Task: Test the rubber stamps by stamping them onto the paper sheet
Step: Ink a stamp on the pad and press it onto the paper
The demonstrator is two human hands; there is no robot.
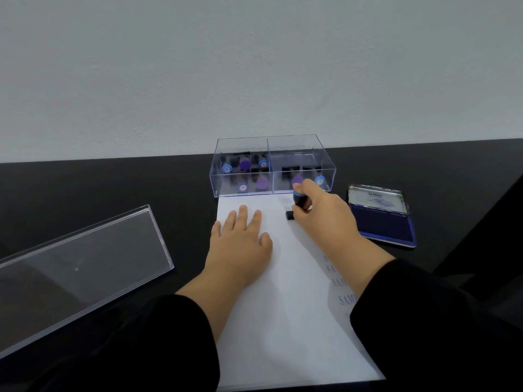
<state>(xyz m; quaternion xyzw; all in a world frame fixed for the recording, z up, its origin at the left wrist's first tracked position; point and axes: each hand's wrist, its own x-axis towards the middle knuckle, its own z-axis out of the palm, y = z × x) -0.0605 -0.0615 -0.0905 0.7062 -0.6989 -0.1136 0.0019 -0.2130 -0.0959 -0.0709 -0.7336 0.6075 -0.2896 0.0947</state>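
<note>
Stamping step under way. Right hand (322, 213) gripped stamp (297, 203), base on paper (285, 292) near far edge, beside earlier prints. Left hand (240, 239) lay flat, fingers straight, pinning paper. Next likely: lift straight, check print, return stamp to box (271, 165).

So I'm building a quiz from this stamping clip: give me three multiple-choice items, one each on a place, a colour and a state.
1. Where is the ink pad?
A. right of the paper sheet
B. inside the clear box
C. on the lid

2. What colour is its ink surface?
A. red
B. dark blue
C. green

3. What is the left hand doing?
A. gripping a stamp
B. lying flat on the sheet
C. lifting the lid

A: it lies on the table beside the right hand.
B: the open pad shows dark blue.
B: its fingers are spread on the paper.
</note>
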